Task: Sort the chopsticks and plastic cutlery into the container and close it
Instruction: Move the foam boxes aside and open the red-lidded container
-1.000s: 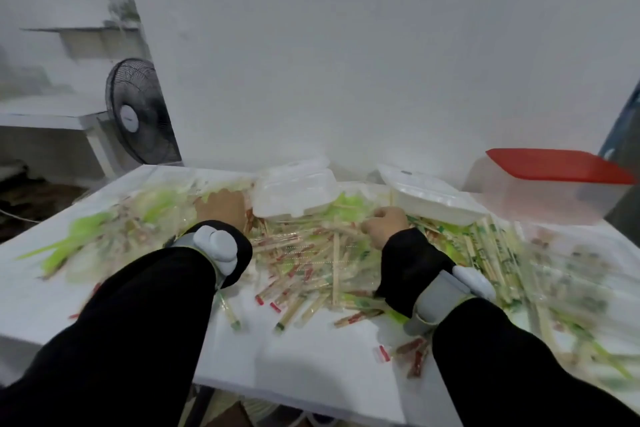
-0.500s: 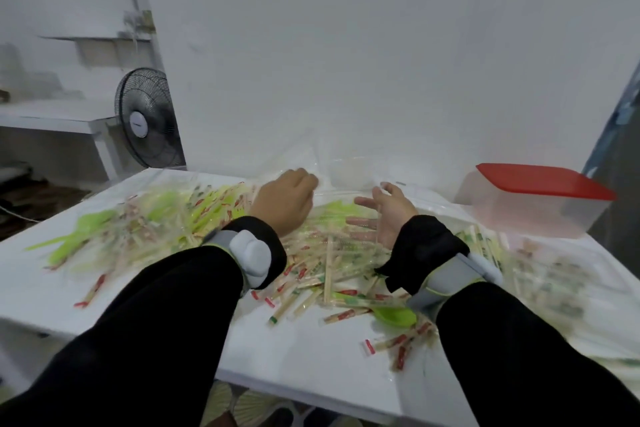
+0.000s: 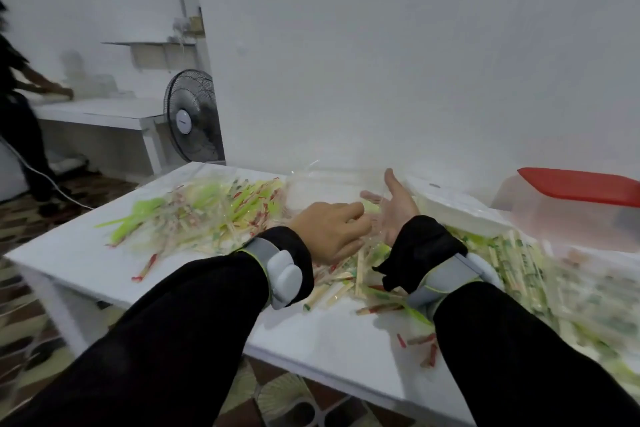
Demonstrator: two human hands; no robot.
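While under hands [image 3: 332, 232], chopsticks [image 3: 341, 282].

A black round-caged standing fan with a white hub [image 3: 192, 118] stands on the floor against the white wall [image 3: 398, 52], just beyond the far left corner of the white rectangular table [image 3: 332, 340]. Left of it runs a low white bench [image 3: 100, 114] – a second person in dark clothes [image 3: 17, 107] leans over it, blurred. Above hangs a small grey wall shelf [image 3: 152, 50]. The floor – brown tiles with a pale fan pattern [image 3: 31, 308] – carries a white cable [image 3: 45, 180]
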